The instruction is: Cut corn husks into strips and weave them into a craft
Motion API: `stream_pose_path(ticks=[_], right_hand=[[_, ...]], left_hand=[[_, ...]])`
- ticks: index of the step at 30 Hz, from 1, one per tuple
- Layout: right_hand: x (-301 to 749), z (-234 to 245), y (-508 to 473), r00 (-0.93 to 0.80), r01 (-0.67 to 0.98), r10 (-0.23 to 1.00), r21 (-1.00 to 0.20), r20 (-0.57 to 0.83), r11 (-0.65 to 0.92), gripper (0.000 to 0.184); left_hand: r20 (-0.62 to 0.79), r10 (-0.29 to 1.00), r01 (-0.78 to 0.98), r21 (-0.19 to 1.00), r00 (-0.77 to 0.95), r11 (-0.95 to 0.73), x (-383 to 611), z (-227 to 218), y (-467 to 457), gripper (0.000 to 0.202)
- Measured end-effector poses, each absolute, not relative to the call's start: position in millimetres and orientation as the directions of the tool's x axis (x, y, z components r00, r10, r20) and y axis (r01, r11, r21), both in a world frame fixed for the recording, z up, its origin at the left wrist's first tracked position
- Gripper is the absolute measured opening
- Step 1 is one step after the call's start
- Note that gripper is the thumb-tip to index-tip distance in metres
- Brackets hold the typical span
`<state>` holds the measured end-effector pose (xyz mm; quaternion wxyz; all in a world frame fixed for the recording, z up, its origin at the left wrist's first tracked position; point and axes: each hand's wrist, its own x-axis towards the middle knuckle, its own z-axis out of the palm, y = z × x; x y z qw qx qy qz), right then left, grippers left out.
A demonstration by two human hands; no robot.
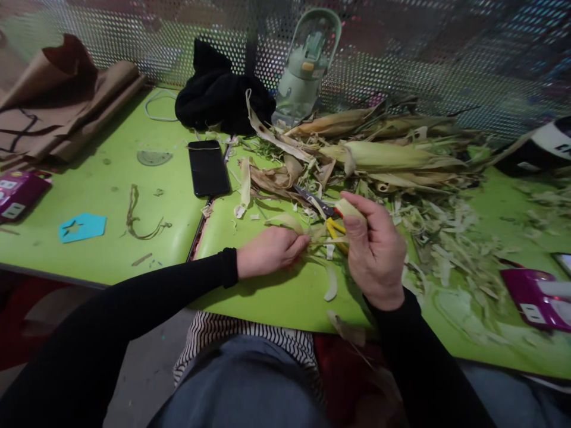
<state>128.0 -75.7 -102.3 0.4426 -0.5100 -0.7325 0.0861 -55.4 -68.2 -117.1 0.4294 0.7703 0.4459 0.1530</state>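
My left hand (pixel 270 251) is closed in a pinch on a thin strip of corn husk (pixel 285 221) just above the green table (pixel 111 238). My right hand (pixel 375 252) is closed around another piece of pale husk (pixel 348 208), its fingers curled toward me. The two hands are close together over the table's near edge. Between them lie scissors with yellow handles (pixel 332 226). Behind the hands is a heap of corn ears in their husks (pixel 383 154) and loose husk scraps.
A black phone (pixel 207 167) lies left of the heap. A black cloth (pixel 218 95) and a pale green bottle (pixel 307 65) stand by the perforated back wall. Brown paper (pixel 57 107), a blue card (pixel 82 227) and purple boxes (pixel 533 297) lie at the sides.
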Motion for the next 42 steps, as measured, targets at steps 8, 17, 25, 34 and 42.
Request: stream_pose_path(ticks=[8,17,25,34,42], right_hand=[[127,-100,-76,-0.129,0.676,0.805,-0.542,0.580,0.499,0.027],[127,-104,-69,-0.287,0.506,0.913,-0.763,0.289,0.401,0.024],[129,-103,-68,-0.451,0.551,0.709,-0.455,0.542,0.699,0.014],[131,-99,-71,-0.522,0.595,0.546,-0.178,0.655,0.783,0.012],[134,-92,-72,-0.483,0.500,0.466,-0.204,0.741,0.842,0.010]], left_hand=[[-0.127,0.811,0.556,0.787,0.571,-0.268,-54,-118,-69,0.048],[0.005,0.846,0.484,0.818,0.534,-0.310,-57,-116,-68,0.052],[-0.001,0.840,0.367,0.900,0.542,-0.235,-59,-114,-68,0.055],[-0.060,0.854,0.334,0.933,0.518,-0.137,-56,-109,-72,0.055],[-0.164,0.922,0.366,0.930,0.351,0.027,-54,-110,-64,0.048]])
